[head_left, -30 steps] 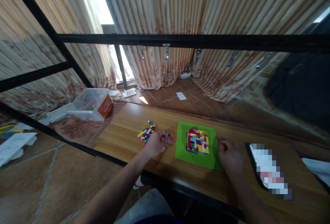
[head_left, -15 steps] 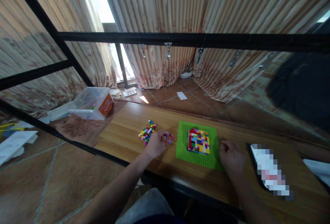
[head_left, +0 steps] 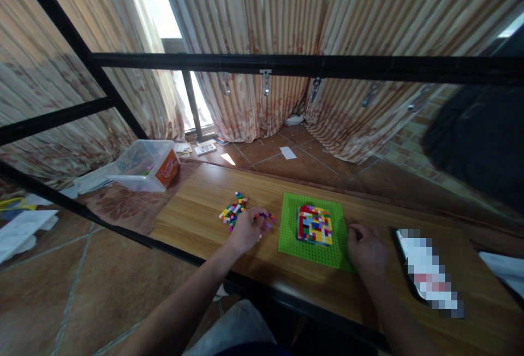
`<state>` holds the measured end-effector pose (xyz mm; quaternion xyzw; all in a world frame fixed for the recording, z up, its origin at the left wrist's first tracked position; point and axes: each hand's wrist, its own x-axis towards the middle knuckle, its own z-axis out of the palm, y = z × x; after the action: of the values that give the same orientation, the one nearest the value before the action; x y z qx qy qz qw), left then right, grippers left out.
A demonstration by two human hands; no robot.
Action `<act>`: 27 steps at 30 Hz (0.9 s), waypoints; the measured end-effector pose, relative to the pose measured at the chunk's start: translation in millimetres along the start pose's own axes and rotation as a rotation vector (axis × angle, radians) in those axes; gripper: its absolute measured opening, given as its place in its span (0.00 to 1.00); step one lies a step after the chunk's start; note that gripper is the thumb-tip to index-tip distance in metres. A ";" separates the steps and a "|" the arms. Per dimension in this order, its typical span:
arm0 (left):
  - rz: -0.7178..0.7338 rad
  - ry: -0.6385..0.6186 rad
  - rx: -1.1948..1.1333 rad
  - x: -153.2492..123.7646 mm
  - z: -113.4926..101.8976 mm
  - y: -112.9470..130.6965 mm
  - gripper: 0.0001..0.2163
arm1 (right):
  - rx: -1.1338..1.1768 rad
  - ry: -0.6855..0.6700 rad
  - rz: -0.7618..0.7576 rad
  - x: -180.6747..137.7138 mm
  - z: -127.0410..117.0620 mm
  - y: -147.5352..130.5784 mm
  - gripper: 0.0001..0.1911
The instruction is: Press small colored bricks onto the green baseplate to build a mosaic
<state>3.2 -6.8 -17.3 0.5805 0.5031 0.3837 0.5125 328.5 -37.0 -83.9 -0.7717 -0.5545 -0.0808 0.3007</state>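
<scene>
**Picking a small brick from the loose pile beside the green baseplate**

The left hand (head_left: 246, 230) lay on the light wooden tabletop (head_left: 196, 203), its fingers curled down over the near edge of the scattered pile of small multicoloured plastic bricks (head_left: 234, 209). A few purple and orange pieces (head_left: 268, 218) showed just past the fingertips; whether one was actually pinched could not be told, since the knuckles hid the tips. The right hand (head_left: 366, 248) rested loosely clenched at the right edge of the square green studded baseplate (head_left: 289, 230), touching or nearly touching it and seeming to hold nothing. On the baseplate sat the flat block of bright bricks (head_left: 314, 224), a dense square mosaic near its middle.

To do this step well, it seemed wise to isolate a single brick with thumb and forefinger rather than rake the pile, since the pieces were tiny and lay close together. Keeping the right hand steady against the baseplate would likely stop it sliding when a brick was pressed down. A dark tablet with a blurred screen (head_left: 426, 271) lay near the right hand, and a clear plastic tub (head_left: 143, 165) stood off the table's left end.
</scene>
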 end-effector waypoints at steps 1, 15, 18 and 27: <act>-0.002 0.006 0.014 0.0 0.0 1.1 0.07 | -0.002 -0.002 -0.004 0.1 -0.5 -0.5 0.17; 0.020 -0.126 0.794 17.9 -2.6 21.8 0.13 | -0.030 -0.051 0.016 1.2 -5.6 -6.1 0.16; -0.012 -0.105 0.867 21.5 -1.8 24.3 0.12 | -0.023 -0.039 0.019 0.9 -5.0 -5.9 0.16; -0.070 -0.049 0.961 19.3 -2.2 23.6 0.09 | -0.002 -0.038 0.034 0.9 -3.5 -4.2 0.17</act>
<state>9.4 13.3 4.9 0.7433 0.6303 0.0767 0.2106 325.8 -37.4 -79.1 -0.7825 -0.5470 -0.0615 0.2909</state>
